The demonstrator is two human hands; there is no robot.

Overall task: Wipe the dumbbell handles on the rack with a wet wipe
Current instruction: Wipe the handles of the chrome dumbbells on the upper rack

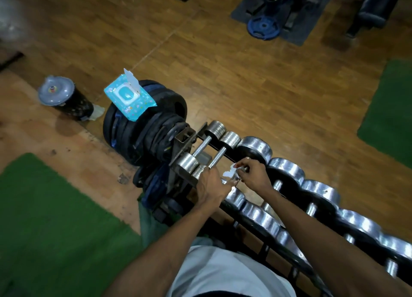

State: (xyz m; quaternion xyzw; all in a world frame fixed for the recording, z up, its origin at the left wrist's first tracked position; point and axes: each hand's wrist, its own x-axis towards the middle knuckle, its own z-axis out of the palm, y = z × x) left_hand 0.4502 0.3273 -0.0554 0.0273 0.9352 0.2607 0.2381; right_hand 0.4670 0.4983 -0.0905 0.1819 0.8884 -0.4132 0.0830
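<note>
Wrapping wet wipe [231,173] around third dumbbell handle [239,170] at rack [263,250] left end, right hand [252,174] pinching wipe, left hand [211,183] curling beside it, risking wipe tearing, or neighbouring handle [217,158] rolling under knuckle pressure.

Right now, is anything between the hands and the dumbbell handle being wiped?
Nothing visible. The right hand already pinches the wet wipe at the third dumbbell's handle, which the hands and wipe mostly hide. The left hand is beside it, fingers on the same wipe.
</note>
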